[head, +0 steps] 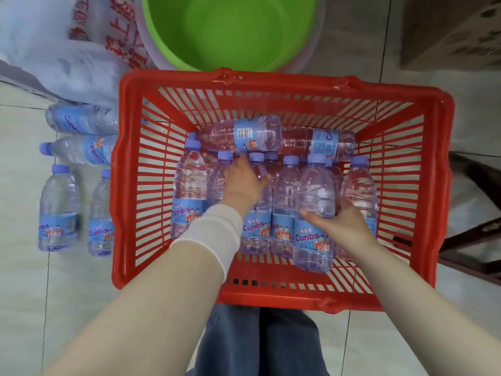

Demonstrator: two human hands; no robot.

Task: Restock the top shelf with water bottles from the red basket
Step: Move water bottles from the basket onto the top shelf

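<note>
A red plastic basket stands on the tiled floor in front of me. It holds several upright water bottles with purple caps and blue labels, and two more lie across the back, one of them on top. My right hand is wrapped around the front upright bottle, which sits a little higher than its neighbours. My left hand, sleeve pushed up at the wrist, lies over the shoulder of another upright bottle with its fingers around the neck. No shelf is in view.
Left of the basket, two bottles stand on the floor and two more lie behind them. A green plastic tub and a printed plastic bag sit beyond the basket. A dark wooden stool is at right, a cardboard box top right.
</note>
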